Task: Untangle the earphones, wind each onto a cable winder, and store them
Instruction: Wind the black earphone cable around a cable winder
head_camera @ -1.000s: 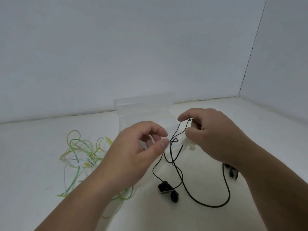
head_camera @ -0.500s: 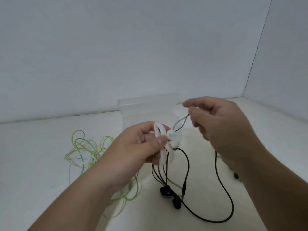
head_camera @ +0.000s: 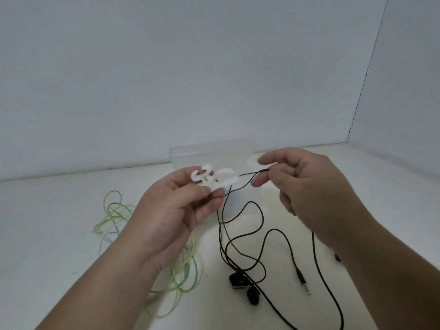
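A white cable winder [head_camera: 214, 181] is held up just in front of a clear box [head_camera: 212, 148], pinched between the left hand's [head_camera: 176, 217] fingers. The right hand [head_camera: 307, 186] clamps thumb and forefinger on the cord of the black earphones [head_camera: 238, 282]. Winding looks barely begun: most of the cord, the buds and the plug lie loose before the box. The green earphones [head_camera: 187, 270], front-left of the box, sit heaped and unwound. No writing is legible.

Flat white tabletop [head_camera: 59, 210] meets plain pale-grey back wall [head_camera: 166, 67]; R side wall [head_camera: 409, 91] joins w/ thin dark corner seam [head_camera: 366, 70].
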Demonstrator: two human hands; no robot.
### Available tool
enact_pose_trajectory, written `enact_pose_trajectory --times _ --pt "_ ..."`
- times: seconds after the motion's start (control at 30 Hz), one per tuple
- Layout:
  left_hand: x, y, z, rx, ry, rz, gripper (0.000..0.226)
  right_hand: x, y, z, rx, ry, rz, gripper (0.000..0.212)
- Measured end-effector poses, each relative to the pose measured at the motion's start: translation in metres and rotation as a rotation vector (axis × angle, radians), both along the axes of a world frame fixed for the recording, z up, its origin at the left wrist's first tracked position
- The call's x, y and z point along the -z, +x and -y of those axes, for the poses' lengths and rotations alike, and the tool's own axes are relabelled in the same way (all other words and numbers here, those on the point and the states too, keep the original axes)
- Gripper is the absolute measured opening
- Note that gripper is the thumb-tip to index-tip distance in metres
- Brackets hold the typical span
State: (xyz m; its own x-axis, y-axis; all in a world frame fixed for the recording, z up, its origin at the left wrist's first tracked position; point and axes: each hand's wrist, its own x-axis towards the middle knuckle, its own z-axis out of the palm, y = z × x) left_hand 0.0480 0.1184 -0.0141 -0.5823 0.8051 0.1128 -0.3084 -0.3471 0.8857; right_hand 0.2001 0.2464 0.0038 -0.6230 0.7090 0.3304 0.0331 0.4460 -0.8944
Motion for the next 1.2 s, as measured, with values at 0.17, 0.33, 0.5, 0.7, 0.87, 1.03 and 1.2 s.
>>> enact_pose_trajectory --times 0.17,0.33,0.5,0.7,0.87,1.03,1.2 --pt "0.001 -0.001 -0.001 -0.112 0.006 -0.007 0.020 0.001 -0.003 0.005 -0.068 0.067 0.186 0.012" --pt "0.002 0.002 -0.001 -0.245 -0.107 -0.208 0.026 0.003 -0.007 0.014 -0.130 0.157 0.244 0.015" --pt "0.004 0.004 -0.002 -0.225 -0.087 -0.204 0.034 0.005 -0.007 0.018 -0.184 0.190 0.214 0.014" --pt "0.003 0.007 -0.002 -0.178 -0.016 -0.180 0.017 0.007 -0.007 0.024 -0.351 0.241 0.246 0.018" --pt "0.008 0.004 -0.002 -0.189 -0.092 -0.331 0.020 0.008 -0.008 0.021 -0.238 0.242 0.067 0.019" --pt "0.007 0.007 0.001 -0.217 -0.183 -0.566 0.032 0.006 -0.008 0.014 -0.067 0.254 0.014 0.019" --pt "0.007 0.009 0.001 -0.119 -0.238 -0.625 0.041 0.007 -0.009 0.016 -0.046 0.296 -0.004 0.016"
